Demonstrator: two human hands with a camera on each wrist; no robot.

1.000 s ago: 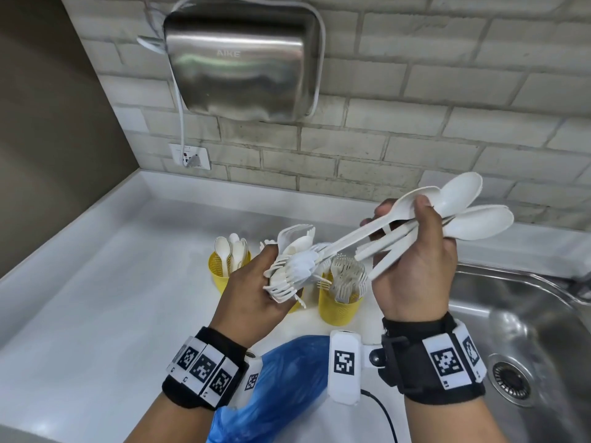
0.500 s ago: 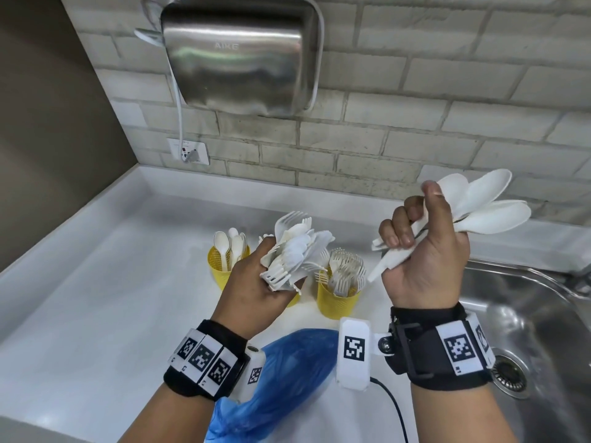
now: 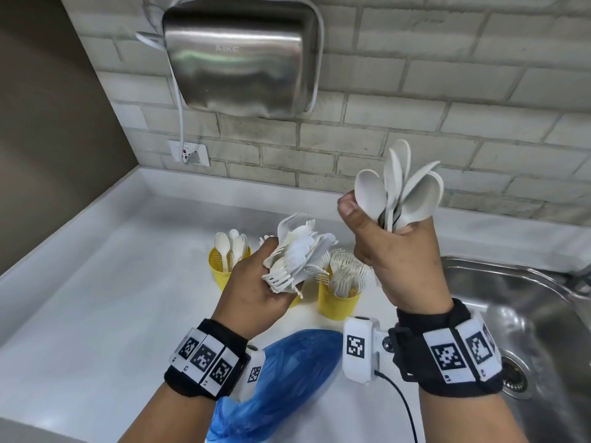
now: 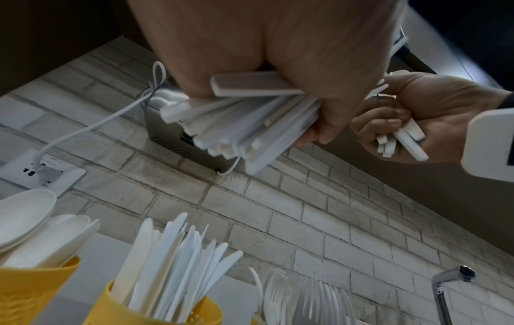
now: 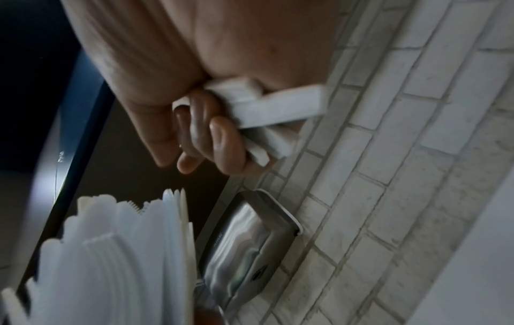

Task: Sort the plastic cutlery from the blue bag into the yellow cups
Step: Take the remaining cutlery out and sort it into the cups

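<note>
Right hand (image 3: 406, 260) gripping a bunch of white plastic spoons (image 3: 403, 187) by the handles, fingers curled tightly round them, bowls fanning upward in front of the brick wall (image 3: 447, 100). Left hand (image 3: 256, 289) clutching a mixed bundle of cutlery (image 3: 297, 254), forks among the pieces, fingers wrapped round the handles, heads pointing up and to the right. Hovering, both hands, above the white counter (image 3: 96, 298), well apart from each other. Standing on the counter just beyond the hands, three yellow cups: the left cup (image 3: 220, 270) holding spoons, the middle cup (image 4: 155, 307) holding knives and mostly hidden behind the left hand in the head view, the right cup (image 3: 339, 302) holding forks. Lying on the near side of the counter, between the two wrists, the blue bag (image 3: 281, 378). Hanging on the wall above, a steel hand dryer (image 3: 236, 55). Sitting at the right, a steel sink (image 3: 527, 314).
</note>
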